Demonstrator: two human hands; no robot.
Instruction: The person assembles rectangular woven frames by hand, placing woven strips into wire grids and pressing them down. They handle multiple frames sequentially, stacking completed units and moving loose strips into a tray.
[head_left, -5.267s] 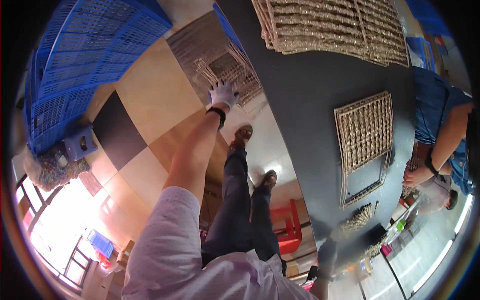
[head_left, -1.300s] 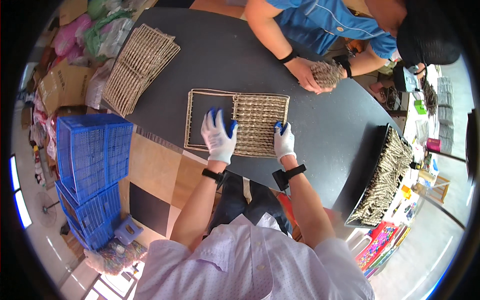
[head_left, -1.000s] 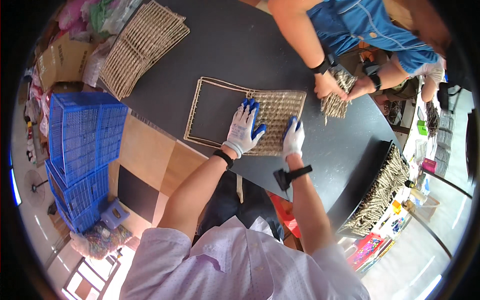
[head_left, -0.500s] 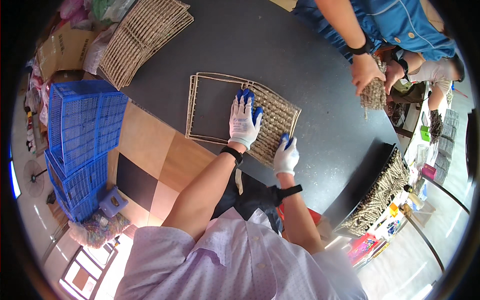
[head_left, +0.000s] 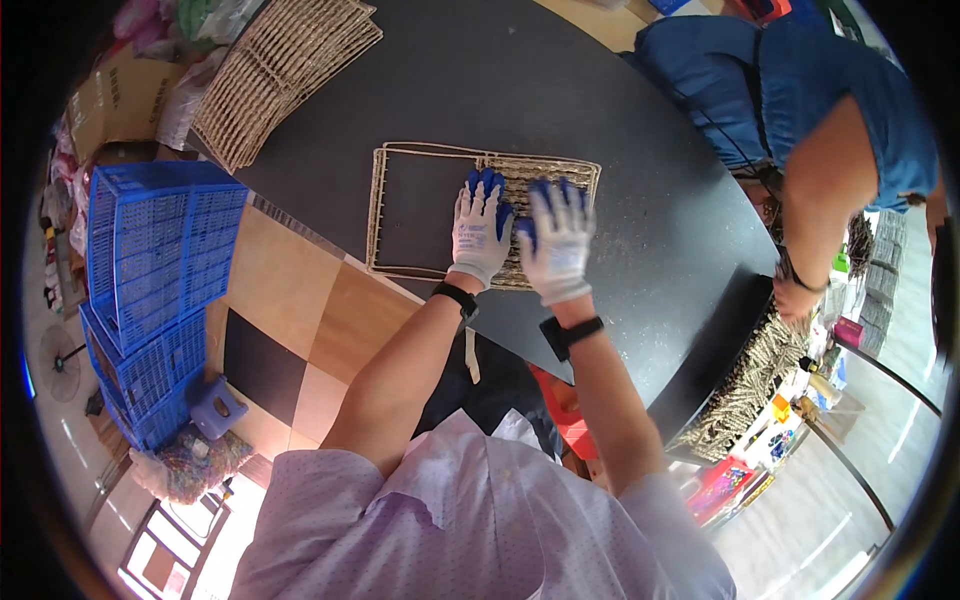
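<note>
A rectangular frame [head_left: 376, 205] wrapped in tan cord lies on the dark table. Its left part is open, while woven rope [head_left: 515, 272] fills the right part. My left hand [head_left: 482, 235], in a white glove with blue fingertips, rests flat on the weave's left edge with fingers stretched out. Beside it, my right hand [head_left: 557, 245], gloved alike, is over the right part of the weave, fingers spread and slightly blurred. Neither hand grips anything. Much of the weave is hidden under both hands.
Several woven panels [head_left: 285, 85] are stacked at the table's [head_left: 600, 110] far left. Blue plastic crates [head_left: 165, 250] stand left of the table. At the right, a co-worker's hand [head_left: 797, 298] reaches to a dark tray heaped with rope pieces [head_left: 745, 395]. A red stool-like object [head_left: 567, 415] is below the table edge.
My right hand has moved from the panel's lower right corner up onto the weave. The panel has turned straighter. The co-worker has shifted from holding a rope bundle to reaching at the tray.
</note>
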